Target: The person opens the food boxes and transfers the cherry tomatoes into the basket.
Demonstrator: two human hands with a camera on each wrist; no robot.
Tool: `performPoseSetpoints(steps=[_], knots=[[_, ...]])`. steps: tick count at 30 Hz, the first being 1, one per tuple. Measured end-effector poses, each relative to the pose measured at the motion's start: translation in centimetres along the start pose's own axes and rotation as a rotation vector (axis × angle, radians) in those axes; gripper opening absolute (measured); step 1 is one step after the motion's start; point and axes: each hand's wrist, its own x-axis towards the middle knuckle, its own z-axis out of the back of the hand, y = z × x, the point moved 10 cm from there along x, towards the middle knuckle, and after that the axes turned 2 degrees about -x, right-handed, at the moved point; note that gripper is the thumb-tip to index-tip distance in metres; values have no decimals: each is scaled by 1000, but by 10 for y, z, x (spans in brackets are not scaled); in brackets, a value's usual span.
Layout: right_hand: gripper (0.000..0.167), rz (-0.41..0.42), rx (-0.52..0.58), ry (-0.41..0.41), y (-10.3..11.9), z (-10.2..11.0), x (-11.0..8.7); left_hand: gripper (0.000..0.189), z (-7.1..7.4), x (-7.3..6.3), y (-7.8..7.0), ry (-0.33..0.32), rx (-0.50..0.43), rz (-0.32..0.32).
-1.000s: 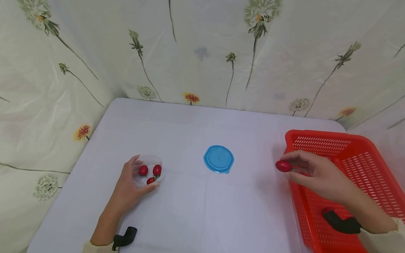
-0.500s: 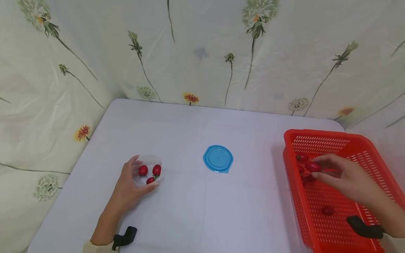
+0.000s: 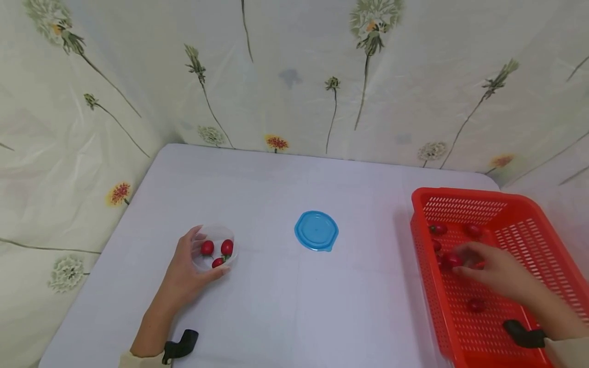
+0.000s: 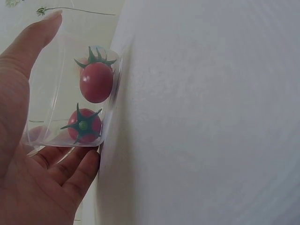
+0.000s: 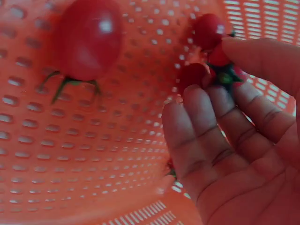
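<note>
My left hand [image 3: 188, 268] grips a small clear plastic tub [image 4: 49, 98], thumb and fingers curled round its sides. Inside are three cherry tomatoes [image 3: 207, 248]; two of them, with green caps, show through its wall in the left wrist view. On the right, my right hand [image 3: 492, 268] is down inside a red perforated basket [image 3: 442, 312]. Its thumb and fingers pinch a cherry tomato [image 5: 218, 58] with a green cap. Other tomatoes lie close to the fingertips, and one tomato [image 5: 89, 40] looms large at the upper left of the right wrist view.
A round blue lid [image 3: 316, 231] lies flat near the middle of the white table [image 3: 257, 317]. More tomatoes sit in the basket, one tomato [image 3: 473, 231] behind the right hand and another tomato [image 3: 476, 305] in front. A flower-patterned sheet [image 3: 294, 76] hangs behind the table.
My right hand, with a tomato at its fingertips, has moved from the basket's left rim rightward over the basket, then down inside. The left hand and tub have stayed still.
</note>
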Motion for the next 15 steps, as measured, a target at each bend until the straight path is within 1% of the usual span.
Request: performPoseSetpoints(steps=[6,10,15], knots=[[50,17,-13,51,-3,-12,4,117,1,0,-1,-2,-3,-7],[51,17,-11,65,-2,-16,6,117,1,0,-1,-3,-10,-5],[58,0,-22,66,0,-13,7,117,1,0,0,1,-18,0]])
